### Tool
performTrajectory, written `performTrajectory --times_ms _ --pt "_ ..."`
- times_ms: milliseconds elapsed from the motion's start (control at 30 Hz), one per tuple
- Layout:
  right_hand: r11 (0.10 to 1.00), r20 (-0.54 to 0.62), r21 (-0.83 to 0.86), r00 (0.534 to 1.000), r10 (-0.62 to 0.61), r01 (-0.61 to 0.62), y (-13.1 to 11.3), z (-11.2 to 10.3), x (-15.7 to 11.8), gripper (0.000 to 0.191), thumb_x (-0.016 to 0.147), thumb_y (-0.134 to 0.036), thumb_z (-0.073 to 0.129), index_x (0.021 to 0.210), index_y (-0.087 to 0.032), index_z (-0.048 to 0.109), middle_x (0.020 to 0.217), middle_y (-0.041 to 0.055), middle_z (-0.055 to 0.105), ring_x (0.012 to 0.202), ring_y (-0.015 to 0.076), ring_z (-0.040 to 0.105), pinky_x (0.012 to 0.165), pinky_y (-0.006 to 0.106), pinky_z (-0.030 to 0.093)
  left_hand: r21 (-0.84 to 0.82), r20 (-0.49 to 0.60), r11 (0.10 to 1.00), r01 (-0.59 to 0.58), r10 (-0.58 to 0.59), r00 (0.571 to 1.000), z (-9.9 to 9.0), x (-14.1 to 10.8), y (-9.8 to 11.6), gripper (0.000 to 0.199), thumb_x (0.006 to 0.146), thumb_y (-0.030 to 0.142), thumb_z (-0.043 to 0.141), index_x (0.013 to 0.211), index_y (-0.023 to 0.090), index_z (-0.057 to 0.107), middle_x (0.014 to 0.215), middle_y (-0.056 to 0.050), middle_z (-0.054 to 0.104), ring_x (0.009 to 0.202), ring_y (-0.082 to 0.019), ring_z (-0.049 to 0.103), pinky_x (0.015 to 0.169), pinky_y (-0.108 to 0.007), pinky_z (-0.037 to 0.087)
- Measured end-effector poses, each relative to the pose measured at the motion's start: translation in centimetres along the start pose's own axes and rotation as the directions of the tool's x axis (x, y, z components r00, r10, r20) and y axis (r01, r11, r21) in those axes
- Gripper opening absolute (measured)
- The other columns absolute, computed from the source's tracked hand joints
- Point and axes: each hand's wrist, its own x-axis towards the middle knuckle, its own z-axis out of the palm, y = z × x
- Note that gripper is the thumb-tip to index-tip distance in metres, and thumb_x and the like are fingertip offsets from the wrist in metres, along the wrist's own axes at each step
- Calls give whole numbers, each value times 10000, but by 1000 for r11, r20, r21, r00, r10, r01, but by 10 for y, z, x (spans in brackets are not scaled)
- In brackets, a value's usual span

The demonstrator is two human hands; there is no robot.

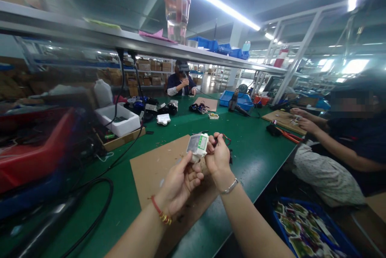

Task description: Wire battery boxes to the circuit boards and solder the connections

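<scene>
Currently both arms reach forward from the bottom edge and converge, so that the two hands meet just above the brown cardboard sheet [157,161] on the green surface [253,149]. The left forearm [141,230] slants up to the right, a red beaded bracelet [160,210] around its wrist. The left grip [182,179] is turned partly palm-up, its thumb stretched along the near left side of a white device [197,147] and its other fingers curled loosely below. It is closed on that device, which is raised and tilted, with a grey face and a green-marked label [202,141] showing.

The right forearm [253,223] slants up to the left, a silver bracelet [230,186] around its wrist. The right grip [218,155] stands more upright, thumb raised and fingers bent inward at the device's right side, next to a dark piece [215,142] and a red wire [226,140]. Whether it pinches the device, the dark piece or the wire, I cannot tell, as the fingers hide the contact.
</scene>
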Motion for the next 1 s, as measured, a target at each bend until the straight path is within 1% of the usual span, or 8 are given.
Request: performTrajectory --times_ms 333,500,600,733,833,900,933,1000 --pt "999 12 53 1000 -13 13 -11 5 -10 196 931 -354 433 792 -217 413 538 -103 365 354 40 270 374 151 240 28 31 999 14 -15 999 -6 3 0 238 968 281 376 897 126 543 557 17 550 428 -64 566 433 -127 485" --pt "1000 19 -27 1000 6 -6 -9 1 -6 218 927 -386 425 788 -223 382 533 -110 339 356 45 261 374 143 257 97 9 995 11 -12 1000 -8 6 -2 218 961 292 389 963 131 536 584 30 527 442 -49 554 447 -111 463" --pt "987 71 -142 994 84 -73 -10 2 10 224 915 -386 434 775 -220 379 529 -108 348 348 45 250 354 140 232 200 -24 979 -30 35 999 -15 11 -5 217 937 318 440 962 125 536 618 21 543 469 -56 554 452 -120 444" --pt "900 192 -399 944 268 -174 -24 14 66 200 904 -332 461 759 -196 446 520 -96 396 340 41 264 332 135 207 451 -81 872 -192 254 964 -46 26 -8 346 826 351 620 1076 137 516 598 29 555 510 -103 549 464 -156 412" --pt "761 208 -625 904 373 -171 -37 27 137 137 870 -227 565 763 -151 525 530 -82 452 348 37 323 321 136 232 762 -94 591 -265 506 858 -86 41 -4 348 794 343 648 1083 173 554 617 25 563 585 -138 566 557 -201 431" --pt "671 192 -733 911 364 -114 -43 36 190 100 869 -198 599 816 -118 568 614 -54 525 414 42 425 362 143 332 926 -61 330 -185 612 788 -112 48 0 272 819 361 599 1046 211 603 772 -33 654 758 -206 631 698 -280 473" --pt "640 191 -765 926 327 -67 -44 41 216 104 886 -215 591 866 -113 581 686 -33 563 478 52 486 414 158 402 957 -51 253 -140 624 780 -122 51 2 243 822 360 590 1028 236 621 881 -55 682 868 -244 641 778 -325 476" --pt "608 219 -792 955 199 56 -45 51 264 164 916 -268 559 985 -123 589 864 17 612 650 95 583 560 228 512 970 -56 220 -103 615 787 -135 54 6 165 833 351 582 970 281 642 1001 -58 687 978 -274 625 864 -379 472"
